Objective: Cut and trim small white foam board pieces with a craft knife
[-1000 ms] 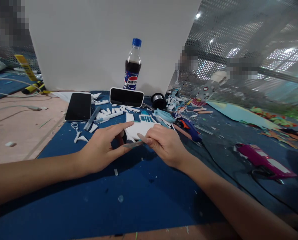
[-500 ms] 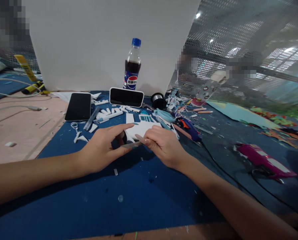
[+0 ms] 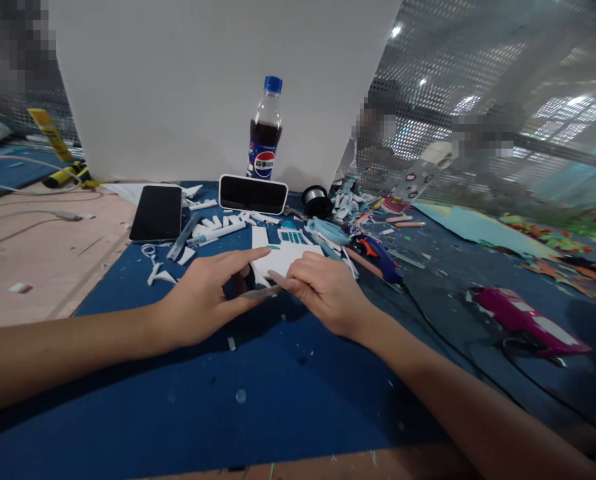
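My left hand [image 3: 205, 297] rests on the blue mat [image 3: 258, 393], its forefinger stretched out across the near edge of a white foam-board piece [image 3: 291, 255] and its thumb lying along the mat. My right hand [image 3: 325, 293] is curled over the same piece from the right, fingers bent and pressed together on it. Whether a small blade sits under those fingers is hidden. A thin grey sliver [image 3: 258, 292] lies between the two thumbs.
Behind the hands lie white foam scraps [image 3: 228, 223], a dark phone [image 3: 157, 212], a second phone [image 3: 253, 194] propped up, a cola bottle [image 3: 265, 130], a wire spool [image 3: 315, 199], a blue glue gun [image 3: 378, 257] and a magenta glue gun [image 3: 528, 320] with its cable. A white board [image 3: 203, 80] stands at the back.
My right hand has slid a little to the left along the white piece. The left hand has barely moved.
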{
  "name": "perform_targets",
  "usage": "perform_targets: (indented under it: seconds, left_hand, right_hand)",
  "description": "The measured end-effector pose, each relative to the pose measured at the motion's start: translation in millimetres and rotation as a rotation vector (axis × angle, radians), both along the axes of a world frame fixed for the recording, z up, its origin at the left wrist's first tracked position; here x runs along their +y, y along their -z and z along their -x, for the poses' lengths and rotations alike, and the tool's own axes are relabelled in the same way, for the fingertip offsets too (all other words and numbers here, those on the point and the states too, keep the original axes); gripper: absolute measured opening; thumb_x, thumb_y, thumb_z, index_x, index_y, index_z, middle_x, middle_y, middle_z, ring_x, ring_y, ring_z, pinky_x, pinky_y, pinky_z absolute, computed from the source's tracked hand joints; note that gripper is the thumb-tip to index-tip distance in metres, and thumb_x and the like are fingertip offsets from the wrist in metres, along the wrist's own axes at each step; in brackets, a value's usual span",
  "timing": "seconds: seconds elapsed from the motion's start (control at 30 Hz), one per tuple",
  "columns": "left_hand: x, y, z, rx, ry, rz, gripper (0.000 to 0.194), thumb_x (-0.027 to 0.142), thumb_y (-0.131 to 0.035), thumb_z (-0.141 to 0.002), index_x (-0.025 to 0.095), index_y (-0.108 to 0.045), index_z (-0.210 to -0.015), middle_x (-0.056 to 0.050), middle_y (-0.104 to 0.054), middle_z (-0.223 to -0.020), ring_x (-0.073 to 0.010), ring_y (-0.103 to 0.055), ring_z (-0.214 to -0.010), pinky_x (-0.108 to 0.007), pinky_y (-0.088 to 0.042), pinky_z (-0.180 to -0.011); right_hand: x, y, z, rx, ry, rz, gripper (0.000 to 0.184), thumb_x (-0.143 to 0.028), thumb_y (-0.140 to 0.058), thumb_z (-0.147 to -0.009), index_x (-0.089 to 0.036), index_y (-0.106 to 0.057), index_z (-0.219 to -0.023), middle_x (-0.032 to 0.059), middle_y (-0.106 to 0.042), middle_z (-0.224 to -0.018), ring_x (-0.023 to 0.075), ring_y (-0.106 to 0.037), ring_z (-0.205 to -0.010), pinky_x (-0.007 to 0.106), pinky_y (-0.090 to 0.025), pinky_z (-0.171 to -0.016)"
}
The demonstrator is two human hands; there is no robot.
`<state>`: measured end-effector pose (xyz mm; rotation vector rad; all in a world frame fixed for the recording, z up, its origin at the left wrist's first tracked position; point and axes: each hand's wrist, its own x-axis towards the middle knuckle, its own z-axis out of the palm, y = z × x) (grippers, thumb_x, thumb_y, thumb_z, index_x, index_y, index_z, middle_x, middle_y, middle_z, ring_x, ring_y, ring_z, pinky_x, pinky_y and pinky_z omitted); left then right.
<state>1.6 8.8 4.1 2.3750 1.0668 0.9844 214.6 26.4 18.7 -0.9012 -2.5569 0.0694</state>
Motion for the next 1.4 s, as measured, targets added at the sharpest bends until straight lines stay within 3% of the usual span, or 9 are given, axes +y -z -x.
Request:
perform_targets:
  seconds: [0.33,0.57,0.83,1.23,1.4]
  left_hand:
    - [-0.7,0.4,-0.1,-0.023,0.004,-0.036,0.044,0.025,-0.054,-0.083,0.017,-0.046,-0.125,0.000,-0.059,-0.077,-0.0112,-0.055,-0.065,-0.021,-0.044,-0.060]
    - [-1.7,0.4,0.7,-0.020,0.014,-0.007,0.043,0.028,-0.051,-0.084,0.020,-0.044,-0.126,-0.001,-0.062,-0.083,-0.0124,-0.058,-0.067,-0.023,-0.046,-0.061]
    - [0.1,2.7,1.7,0.003,0.025,-0.008,0.046,0.029,-0.053,-0.084,0.021,-0.042,-0.128,-0.002,-0.063,-0.083,-0.0132,-0.058,-0.069,-0.024,-0.046,-0.062]
    - [1.8,4.7,0.9,-0.046,0.030,0.027,0.047,0.030,-0.054,-0.083,0.023,-0.044,-0.128,-0.001,-0.063,-0.082,-0.0118,-0.058,-0.066,-0.017,-0.046,-0.049]
    - [1.6,3.5,0.1,-0.065,0.044,0.028,0.047,0.028,-0.056,-0.082,0.022,-0.045,-0.127,-0.001,-0.063,-0.079,-0.0110,-0.058,-0.065,-0.018,-0.048,-0.053]
  right_hand:
    - [1.1,0.3,-1.4,0.051,-0.012,0.034,0.046,-0.040,-0.024,-0.095,-0.016,-0.048,-0.064,0.0025,-0.049,-0.060,0.0131,-0.042,-0.060,0.025,-0.029,-0.058]
    - [1.4,0.6,-1.3,0.231,-0.012,0.067,0.040,-0.033,-0.029,-0.095,-0.018,-0.039,-0.059,-0.0018,-0.039,-0.054,0.0109,-0.038,-0.054,0.024,-0.028,-0.054]
    - [0.7,-1.9,-1.1,0.157,-0.087,0.037,0.038,-0.030,-0.031,-0.094,-0.019,-0.036,-0.058,-0.0020,-0.036,-0.054,0.0110,-0.035,-0.054,0.024,-0.027,-0.054]
    - [1.8,-0.3,-2.6,0.093,-0.072,0.059,0.040,-0.032,-0.029,-0.095,-0.016,-0.046,-0.061,0.0013,-0.047,-0.058,0.0117,-0.041,-0.058,0.025,-0.031,-0.058]
    - [-0.1,1.2,0.0,0.130,-0.087,0.068,0.041,-0.033,-0.029,-0.095,-0.017,-0.044,-0.061,0.0011,-0.047,-0.058,0.0115,-0.043,-0.058,0.024,-0.031,-0.058]
